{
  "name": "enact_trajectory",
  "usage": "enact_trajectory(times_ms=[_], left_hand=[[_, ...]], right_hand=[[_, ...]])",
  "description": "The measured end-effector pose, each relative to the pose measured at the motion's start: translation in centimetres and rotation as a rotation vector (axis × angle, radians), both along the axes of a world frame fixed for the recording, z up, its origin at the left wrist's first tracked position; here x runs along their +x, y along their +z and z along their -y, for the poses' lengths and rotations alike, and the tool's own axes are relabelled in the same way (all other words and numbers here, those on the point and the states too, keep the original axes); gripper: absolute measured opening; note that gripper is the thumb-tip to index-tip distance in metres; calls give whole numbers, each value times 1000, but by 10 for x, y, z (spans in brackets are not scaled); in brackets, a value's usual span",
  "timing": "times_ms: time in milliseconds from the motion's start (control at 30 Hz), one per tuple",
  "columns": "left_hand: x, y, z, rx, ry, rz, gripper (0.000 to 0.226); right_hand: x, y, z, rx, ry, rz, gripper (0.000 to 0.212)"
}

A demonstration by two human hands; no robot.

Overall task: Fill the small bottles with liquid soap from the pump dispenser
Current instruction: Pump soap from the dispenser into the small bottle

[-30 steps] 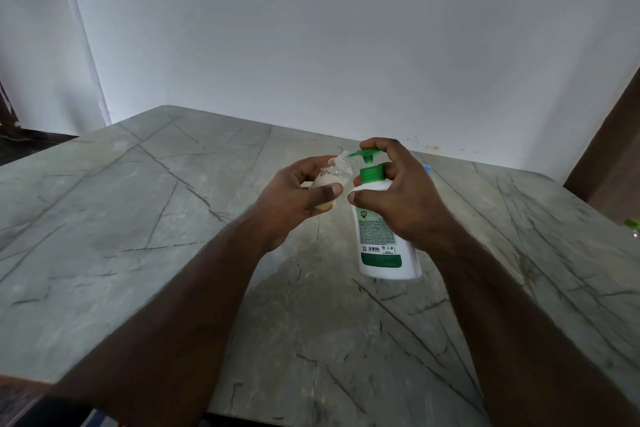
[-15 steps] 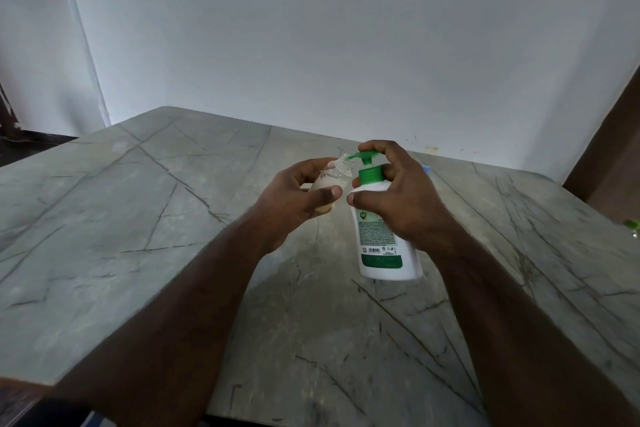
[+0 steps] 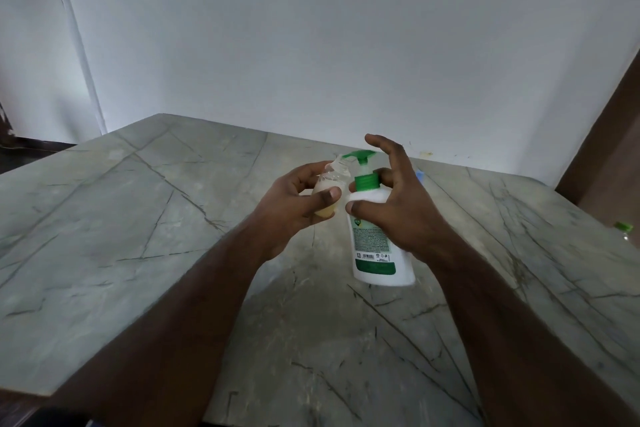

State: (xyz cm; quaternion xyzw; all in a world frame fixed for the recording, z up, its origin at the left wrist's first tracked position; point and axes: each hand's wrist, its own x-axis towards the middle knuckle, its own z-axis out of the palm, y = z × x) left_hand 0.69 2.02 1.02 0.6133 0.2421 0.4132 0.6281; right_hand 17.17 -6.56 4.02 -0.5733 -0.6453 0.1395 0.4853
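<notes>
Gripping small bottle (image 3: 329, 192) at frame centre, left hand (image 3: 289, 204) curls thumb and fingers round it — bottle tilted, mouth just under green pump spout. Right hand (image 3: 391, 204) clasps pump dispenser (image 3: 375, 250) at neck, thumb on white body, index finger lifted clear above pump head. Dispenser base on marble table (image 3: 138, 218) — right of centre. Pale liquid in bottle's lower part.

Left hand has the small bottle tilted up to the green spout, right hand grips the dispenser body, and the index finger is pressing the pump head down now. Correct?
Not quite. In the head view the right hand grips the dispenser, but its index finger is lifted clear above the green pump head, not pressing it. The left hand does hold the small bottle tilted at the spout.
</notes>
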Motion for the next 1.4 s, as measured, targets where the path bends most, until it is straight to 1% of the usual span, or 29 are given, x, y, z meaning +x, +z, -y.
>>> enact_trajectory(times_ms=[133, 300, 433, 533, 633, 767, 900, 1033, 1200, 1400], left_hand=[[0, 3, -1, -28, 18, 36, 39], [-1, 4, -1, -2, 41, 31, 45], [1, 4, 1, 39, 32, -1, 41], [3, 3, 4, 80, 34, -47, 43], [4, 4, 6, 104, 29, -65, 47], [2, 3, 8, 113, 4, -59, 53], [3, 5, 10, 117, -16, -48, 62], [4, 5, 11, 134, -27, -32, 50], [5, 6, 13, 137, -33, -24, 44], [6, 5, 14, 154, -22, -38, 48]], right_hand=[[1, -1, -2, 69, 14, -108, 84], [7, -6, -5, 58, 30, -163, 81], [14, -3, 0, 82, -31, -89, 77], [15, -2, 6, 107, -84, 48, 72], [15, -1, 10, 97, -117, 124, 78], [14, 0, 12, 61, -108, 143, 88], [14, 0, 12, 47, -93, 142, 89], [13, 0, 13, 43, -84, 135, 89], [13, -7, 12, 60, -73, 143, 91], [12, -13, 11, 59, -69, 132, 92]])
